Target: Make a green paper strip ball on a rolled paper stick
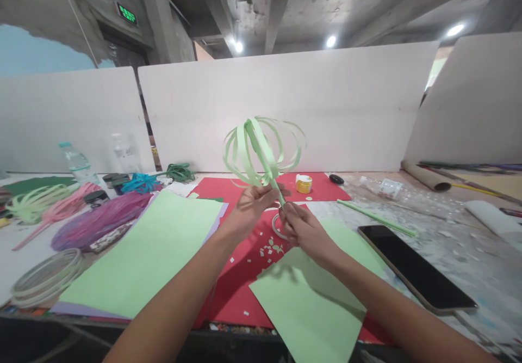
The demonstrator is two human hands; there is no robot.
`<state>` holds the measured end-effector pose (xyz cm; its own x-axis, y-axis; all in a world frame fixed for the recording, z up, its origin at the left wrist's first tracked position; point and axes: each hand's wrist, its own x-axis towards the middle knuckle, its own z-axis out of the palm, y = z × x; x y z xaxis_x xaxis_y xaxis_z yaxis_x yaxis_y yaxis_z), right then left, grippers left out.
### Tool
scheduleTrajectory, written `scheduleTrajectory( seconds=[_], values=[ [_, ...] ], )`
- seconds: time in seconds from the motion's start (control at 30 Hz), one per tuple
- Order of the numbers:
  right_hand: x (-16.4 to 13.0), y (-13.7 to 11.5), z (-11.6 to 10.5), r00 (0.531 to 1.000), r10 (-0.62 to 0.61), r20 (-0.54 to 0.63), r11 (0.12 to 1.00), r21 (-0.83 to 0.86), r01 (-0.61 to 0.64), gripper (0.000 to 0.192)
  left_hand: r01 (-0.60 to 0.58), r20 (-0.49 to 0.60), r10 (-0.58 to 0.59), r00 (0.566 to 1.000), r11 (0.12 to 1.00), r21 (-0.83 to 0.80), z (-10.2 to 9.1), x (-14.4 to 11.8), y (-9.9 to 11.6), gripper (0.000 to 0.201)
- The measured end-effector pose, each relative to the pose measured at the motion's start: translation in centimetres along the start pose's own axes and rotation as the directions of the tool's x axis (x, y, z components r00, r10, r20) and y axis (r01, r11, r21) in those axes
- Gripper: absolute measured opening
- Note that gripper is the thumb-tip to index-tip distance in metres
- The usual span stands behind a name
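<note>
A light green paper craft (263, 151), a stem with looped paper strips arching around it like a ball, is held up over the table. My left hand (250, 208) pinches the base of the loops. My right hand (304, 227) grips the lower end of the green stem just below. Under the hands lies a red paper sheet (240, 281) with small paper scraps and a roll of tape partly hidden by my right hand.
Light green sheets lie at left (150, 251) and front (314, 303). A black phone (416, 268), a rolled green stick (377, 219), a yellow glue pot (304, 183), a water bottle (77, 164), finished paper flowers (98, 221) and white divider boards (285, 107) surround the spot.
</note>
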<state>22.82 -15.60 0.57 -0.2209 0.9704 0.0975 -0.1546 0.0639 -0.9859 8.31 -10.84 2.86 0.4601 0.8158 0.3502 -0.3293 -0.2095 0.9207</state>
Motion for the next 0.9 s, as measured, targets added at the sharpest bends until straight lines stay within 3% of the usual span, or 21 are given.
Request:
scheduleTrajectory(
  seconds=[0.1,0.3,0.57,0.77,0.9],
  values=[
    [0.0,0.0,-0.2,1.000,-0.010,0.002,1.000,-0.021,0.010,0.053,-0.028,-0.010,0.028,1.000,1.000,0.007,0.1,0.0,-0.2,0.025],
    [-0.6,-0.7,0.0,0.974,0.151,0.166,0.974,0.141,-0.175,0.050,-0.024,-0.034,0.017,0.999,0.976,-0.217,-0.2,0.2,0.2,0.021],
    [-0.6,0.1,0.5,0.967,0.170,0.191,0.972,0.127,-0.196,0.049,-0.001,-0.143,-0.056,0.988,0.928,-0.372,-0.7,0.2,1.7,0.026],
    [-0.5,0.2,0.6,0.966,0.142,0.215,0.981,0.097,-0.166,0.047,-0.007,-0.132,-0.045,0.990,0.930,-0.367,-0.9,0.2,1.5,0.030],
    [-0.4,0.0,0.6,0.994,0.044,0.097,0.998,-0.049,-0.040,0.040,0.023,-0.068,-0.038,0.997,0.980,-0.200,-1.3,0.2,0.9,0.024]
  ],
)
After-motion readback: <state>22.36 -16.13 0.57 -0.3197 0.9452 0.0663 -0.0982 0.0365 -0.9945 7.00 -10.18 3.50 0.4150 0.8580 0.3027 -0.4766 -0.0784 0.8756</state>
